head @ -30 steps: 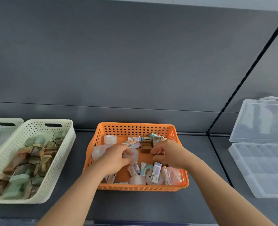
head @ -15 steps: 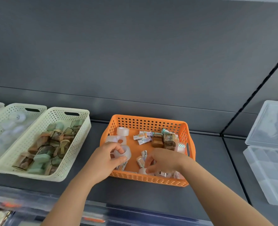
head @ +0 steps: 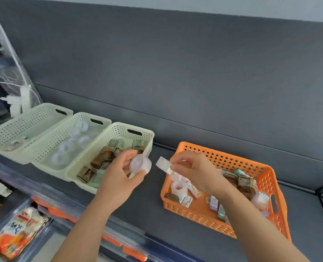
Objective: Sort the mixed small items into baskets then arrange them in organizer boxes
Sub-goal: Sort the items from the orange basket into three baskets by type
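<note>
An orange basket [head: 230, 160] at the right holds mixed small items: clear tape rolls [head: 179, 186], little boxes and brown packets. My left hand [head: 119, 173] grips a clear tape roll [head: 140, 164] in the air over the near corner of the cream basket with brown and green packets [head: 145, 133]. My right hand [head: 192, 171] pinches a second clear tape roll [head: 163, 164] above the orange basket's left edge. The two rolls are a short gap apart. A middle cream basket [head: 100, 118] holds several clear tape rolls.
A third cream basket [head: 49, 108] stands at the far left with a few items. All baskets sit on a dark grey shelf [head: 149, 201] against a grey back panel. Below the shelf's front edge are packaged goods [head: 18, 229]. White cables hang at the far left.
Both hands have come up out of the orange basket, each with a clear tape roll, and moved left. The view has swung left, so the clear organizer box is out of sight.
</note>
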A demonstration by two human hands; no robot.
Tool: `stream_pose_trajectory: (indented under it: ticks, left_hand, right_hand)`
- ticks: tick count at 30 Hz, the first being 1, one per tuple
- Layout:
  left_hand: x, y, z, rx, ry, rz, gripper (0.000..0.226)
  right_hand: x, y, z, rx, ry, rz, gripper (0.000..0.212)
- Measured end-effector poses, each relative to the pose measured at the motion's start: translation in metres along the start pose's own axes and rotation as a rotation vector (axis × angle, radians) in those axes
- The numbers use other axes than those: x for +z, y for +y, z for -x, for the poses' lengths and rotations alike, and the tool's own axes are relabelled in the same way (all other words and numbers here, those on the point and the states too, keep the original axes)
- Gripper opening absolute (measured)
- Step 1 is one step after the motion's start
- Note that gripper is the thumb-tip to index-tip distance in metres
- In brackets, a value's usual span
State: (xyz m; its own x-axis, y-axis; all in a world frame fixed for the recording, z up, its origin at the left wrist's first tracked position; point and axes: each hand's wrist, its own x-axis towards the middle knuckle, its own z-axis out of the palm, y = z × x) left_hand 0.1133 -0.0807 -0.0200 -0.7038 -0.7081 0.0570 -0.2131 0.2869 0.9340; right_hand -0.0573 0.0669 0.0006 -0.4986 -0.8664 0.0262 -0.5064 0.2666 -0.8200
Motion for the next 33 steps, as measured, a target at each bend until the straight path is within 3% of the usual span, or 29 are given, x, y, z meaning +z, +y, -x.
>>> stream_pose_trajectory:
  ticks: [5,7,15,22,28,33]
  left_hand:
    - [-0.087,-0.029,-0.020,-0.011,0.153,-0.091,0.049]
    - [-0.127,-0.048,-0.033,-0.013,0.171,-0.135,0.047]
    - [-0.245,-0.107,-0.097,-0.033,0.047,-0.385,0.046]
    - [-0.277,-0.137,-0.136,-0.014,-0.131,-0.612,0.050]
    - [-0.281,-0.149,-0.142,0.027,-0.165,-0.627,0.058]
    - [-0.263,-0.125,-0.132,0.190,-0.132,-0.636,0.043]
  right_hand:
    - [0.063,-0.040,-0.058,-0.044,0.032,-0.074,0.004]
    - [0.092,-0.057,-0.082,-0.054,0.022,-0.105,0.012]
    - [0.197,-0.110,-0.176,-0.073,0.013,0.143,0.009]
    - [0.249,-0.117,-0.215,-0.006,-0.066,0.424,0.015]
    - [0.253,-0.117,-0.213,0.012,-0.048,0.434,0.023]
    - [0.232,-0.116,-0.183,0.015,0.081,0.390,0.023]
